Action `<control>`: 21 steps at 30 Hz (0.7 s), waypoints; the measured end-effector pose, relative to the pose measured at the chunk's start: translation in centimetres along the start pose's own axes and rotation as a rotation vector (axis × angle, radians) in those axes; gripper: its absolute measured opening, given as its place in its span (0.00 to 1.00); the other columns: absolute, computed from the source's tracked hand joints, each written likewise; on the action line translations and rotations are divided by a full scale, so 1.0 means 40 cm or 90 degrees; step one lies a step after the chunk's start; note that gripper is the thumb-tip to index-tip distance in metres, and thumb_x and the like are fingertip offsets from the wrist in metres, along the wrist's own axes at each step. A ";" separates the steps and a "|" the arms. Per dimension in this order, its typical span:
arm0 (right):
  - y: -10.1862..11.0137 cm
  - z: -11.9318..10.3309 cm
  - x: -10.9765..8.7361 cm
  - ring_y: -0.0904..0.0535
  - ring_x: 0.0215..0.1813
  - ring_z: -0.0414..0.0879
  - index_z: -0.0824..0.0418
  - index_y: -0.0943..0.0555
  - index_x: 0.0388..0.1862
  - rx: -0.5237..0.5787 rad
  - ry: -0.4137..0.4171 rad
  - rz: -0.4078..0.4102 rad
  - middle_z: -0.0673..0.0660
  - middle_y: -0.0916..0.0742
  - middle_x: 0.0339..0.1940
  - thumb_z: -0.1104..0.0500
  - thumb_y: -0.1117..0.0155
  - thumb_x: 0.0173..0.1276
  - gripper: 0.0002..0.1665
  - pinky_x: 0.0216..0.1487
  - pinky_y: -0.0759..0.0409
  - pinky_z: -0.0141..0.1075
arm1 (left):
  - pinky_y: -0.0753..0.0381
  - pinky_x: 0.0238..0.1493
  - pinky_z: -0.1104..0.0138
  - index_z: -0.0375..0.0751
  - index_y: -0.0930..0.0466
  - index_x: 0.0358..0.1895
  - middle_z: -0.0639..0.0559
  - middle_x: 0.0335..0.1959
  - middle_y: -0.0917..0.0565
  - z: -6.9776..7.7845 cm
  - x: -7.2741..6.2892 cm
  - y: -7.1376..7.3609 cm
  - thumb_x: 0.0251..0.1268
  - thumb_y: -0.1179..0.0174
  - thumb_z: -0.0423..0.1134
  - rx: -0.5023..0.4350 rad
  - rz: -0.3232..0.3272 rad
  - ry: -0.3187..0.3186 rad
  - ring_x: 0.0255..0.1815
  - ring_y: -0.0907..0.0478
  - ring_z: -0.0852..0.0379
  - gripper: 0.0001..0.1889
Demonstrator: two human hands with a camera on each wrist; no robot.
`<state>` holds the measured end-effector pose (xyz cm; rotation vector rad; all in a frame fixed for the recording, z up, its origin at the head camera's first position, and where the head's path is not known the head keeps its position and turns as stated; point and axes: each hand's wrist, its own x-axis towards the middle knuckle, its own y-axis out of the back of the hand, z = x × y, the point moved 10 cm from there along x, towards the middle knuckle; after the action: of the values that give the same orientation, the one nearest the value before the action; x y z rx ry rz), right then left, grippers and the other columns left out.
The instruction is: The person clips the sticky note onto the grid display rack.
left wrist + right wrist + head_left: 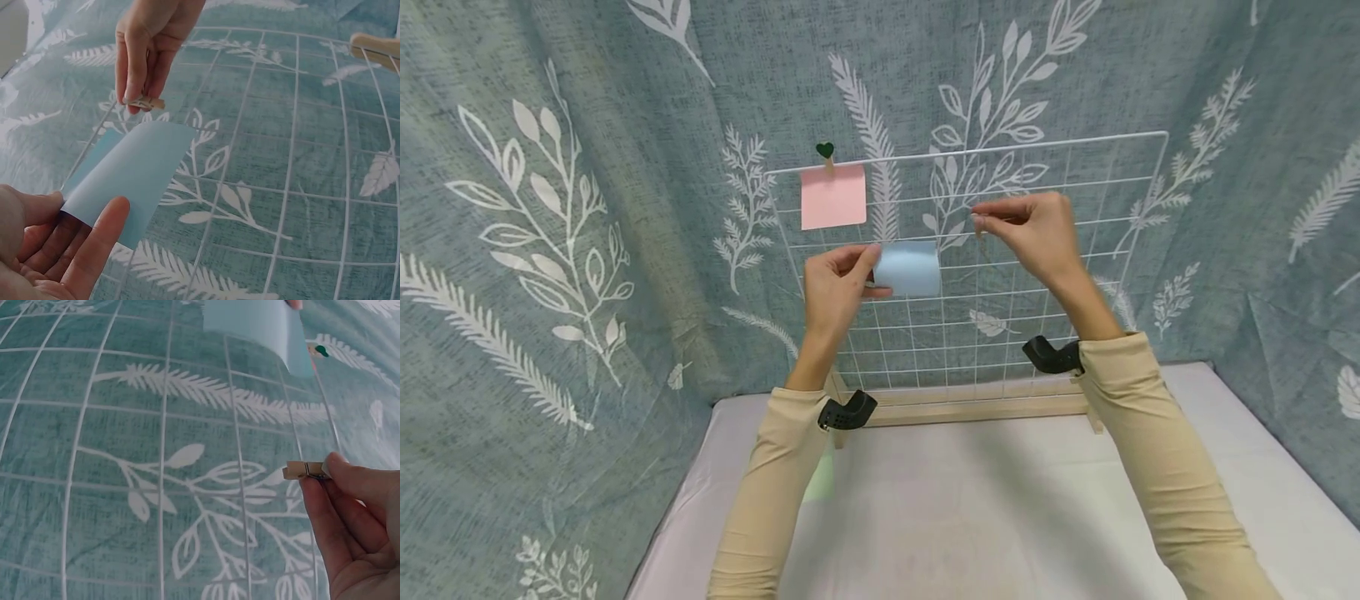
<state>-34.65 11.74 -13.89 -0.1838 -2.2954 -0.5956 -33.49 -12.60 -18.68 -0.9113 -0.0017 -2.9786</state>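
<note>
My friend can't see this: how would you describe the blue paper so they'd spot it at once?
Find the white wire grid before the leafy curtain. In front of it, the person's left hand holds the blue paper by one edge. Unlike the pink paper under the heart-topped peg, it is curved and hand-held.

One wire grid (1075, 141) is standing near the far edge of one tabletop (925, 500), one wooden stand (970, 408) bearing it on two feet (839, 437); three sheets are showing, one pink sheet (835, 204) hanging near the grid's top left corner, one blue sheet (908, 268) being held by one left hand (835, 287), one pale green sheet (822, 479) lying toward the tabletop's left edge; two clothespins are showing, one top-edge clothespin (829, 165) bearing one green heart (825, 150), one held clothespin (304, 470) being pinched by one right hand (1041, 235) (two sleeves (1172, 450) and two black wrist pieces (847, 411) are also appearing).
</note>
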 end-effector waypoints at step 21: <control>0.022 -0.082 0.118 0.15 0.33 0.31 0.67 0.11 0.39 0.065 -0.010 0.063 0.62 0.11 0.38 0.63 0.26 0.61 0.09 0.41 0.15 0.24 | 0.10 0.26 0.63 0.23 0.16 0.44 0.30 0.38 0.15 0.090 0.104 -0.053 0.69 0.39 0.33 -0.013 0.005 -0.006 0.26 0.17 0.55 0.12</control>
<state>-35.67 10.78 -8.27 -0.2512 -2.3112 -0.4268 -34.98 -10.54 -13.35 -0.9251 0.0320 -2.9724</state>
